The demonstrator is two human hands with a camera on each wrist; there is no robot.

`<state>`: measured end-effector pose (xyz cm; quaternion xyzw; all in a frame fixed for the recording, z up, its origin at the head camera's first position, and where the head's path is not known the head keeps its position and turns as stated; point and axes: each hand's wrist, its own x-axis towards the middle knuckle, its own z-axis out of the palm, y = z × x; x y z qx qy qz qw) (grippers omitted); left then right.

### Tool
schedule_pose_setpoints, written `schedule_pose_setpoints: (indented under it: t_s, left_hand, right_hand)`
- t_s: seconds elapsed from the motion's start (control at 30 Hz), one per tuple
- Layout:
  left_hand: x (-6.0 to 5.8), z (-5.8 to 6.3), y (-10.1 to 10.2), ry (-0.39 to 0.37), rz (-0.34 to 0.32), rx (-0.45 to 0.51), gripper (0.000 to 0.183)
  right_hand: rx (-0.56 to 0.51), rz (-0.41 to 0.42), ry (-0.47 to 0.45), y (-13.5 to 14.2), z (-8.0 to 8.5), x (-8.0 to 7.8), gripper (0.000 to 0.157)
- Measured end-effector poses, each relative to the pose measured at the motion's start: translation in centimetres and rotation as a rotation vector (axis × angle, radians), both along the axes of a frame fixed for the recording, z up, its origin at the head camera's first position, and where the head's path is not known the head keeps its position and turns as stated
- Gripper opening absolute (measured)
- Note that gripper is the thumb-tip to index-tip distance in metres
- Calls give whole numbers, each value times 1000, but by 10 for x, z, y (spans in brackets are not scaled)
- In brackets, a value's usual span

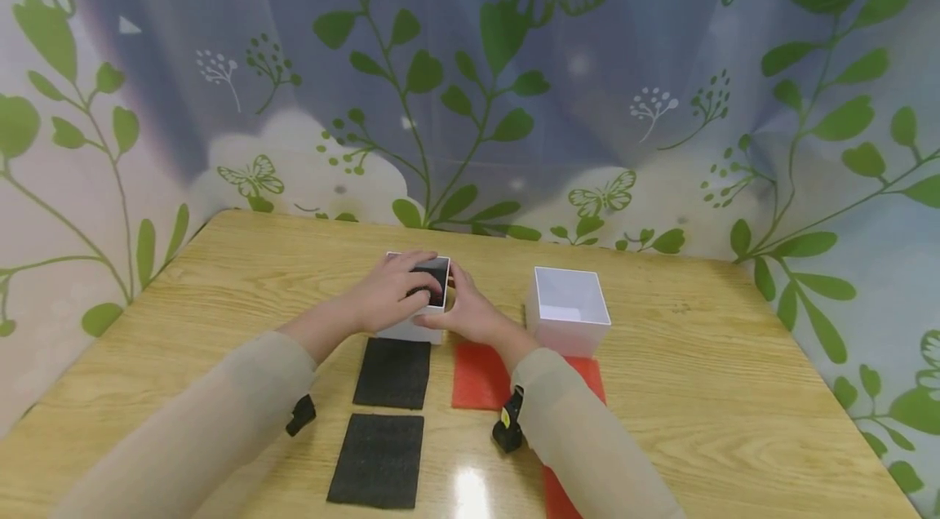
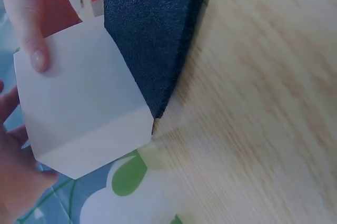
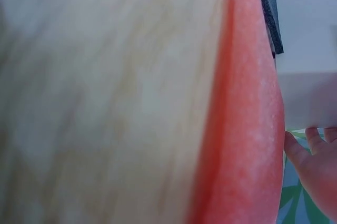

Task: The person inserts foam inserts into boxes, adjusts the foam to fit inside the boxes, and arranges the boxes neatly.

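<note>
A white open-topped box (image 1: 402, 330) stands at the table's middle-left with black foam (image 1: 439, 268) inside it. My left hand (image 1: 389, 290) reaches over its left rim, fingers spread and bent into the opening at the black foam; its fingertips are partly hidden. My right hand (image 1: 470, 311) holds the box at its right side. In the left wrist view, the right thumb (image 2: 39, 58) presses the white front wall, and the left hand (image 2: 21, 182) lies beside the opening. The right wrist view shows the right fingers (image 3: 297, 147) against the box's side.
Two black foam squares (image 1: 392, 372) (image 1: 378, 460) lie in front of this box. To the right stands a second white box (image 1: 569, 339), with red foam squares (image 1: 477, 376) before it, partly under my right arm. A patterned curtain (image 1: 470, 95) hangs behind the wooden table (image 1: 705, 388).
</note>
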<state>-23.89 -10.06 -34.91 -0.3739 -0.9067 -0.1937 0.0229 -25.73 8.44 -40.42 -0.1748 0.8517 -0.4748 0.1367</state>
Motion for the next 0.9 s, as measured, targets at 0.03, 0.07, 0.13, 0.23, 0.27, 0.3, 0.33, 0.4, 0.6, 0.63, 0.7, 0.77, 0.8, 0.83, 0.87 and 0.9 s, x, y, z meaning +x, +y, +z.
schedule_pose_setpoints:
  t_s: [0.03, 0.07, 0.13, 0.23, 0.27, 0.3, 0.33, 0.4, 0.6, 0.63, 0.7, 0.77, 0.8, 0.83, 0.87, 0.9]
  left_hand:
    - [1, -1, -2, 31, 5, -4, 32]
    - [3, -1, -3, 61, 10, -10, 31]
    - [8, -1, -7, 118, 17, -25, 30]
    - [18, -1, -14, 179, 13, -51, 31]
    - [22, 0, -16, 196, 8, -57, 31]
    - [26, 0, -18, 211, 1, -60, 32]
    - [29, 0, -20, 228, -5, -68, 32]
    - [36, 0, -24, 266, -15, -77, 33]
    - [47, -4, -34, 372, -62, -50, 33]
    - [49, -5, -35, 383, -74, -43, 34]
    - [54, -6, -38, 408, -107, -33, 35]
    - [60, -8, -39, 423, -138, -32, 36]
    - [63, -9, -39, 423, -153, -32, 36]
    - [67, -10, -39, 420, -166, -37, 35]
    - [70, -10, -39, 416, -176, -46, 35]
    - [74, -12, -39, 405, -184, -59, 35]
  right_hand:
    - [5, -1, -1, 0, 0, 0, 107]
    - [5, -1, -3, -1, 0, 0, 107]
    - [3, -3, -6, -1, 0, 0, 107]
    - [-1, -7, -5, -2, 0, 0, 105]
    - [-5, -9, -4, -2, 0, 0, 104]
    - [-4, -12, -3, -2, 0, 0, 104]
    - [2, -15, -4, -1, 0, 0, 105]
    - [10, -20, -5, -1, 1, 0, 108]
    - [9, -33, -4, 1, 0, -1, 109]
    - [7, -34, -1, 1, 0, -1, 108]
    - [10, -34, 4, 1, 1, -1, 106]
    - [14, -27, 12, 0, 1, -1, 104]
    - [21, -27, 12, 0, 1, -1, 105]
    - [27, -27, 13, -1, 2, -1, 105]
    - [31, -28, 13, -1, 2, -1, 106]
    - [33, -29, 12, -1, 2, -1, 106]
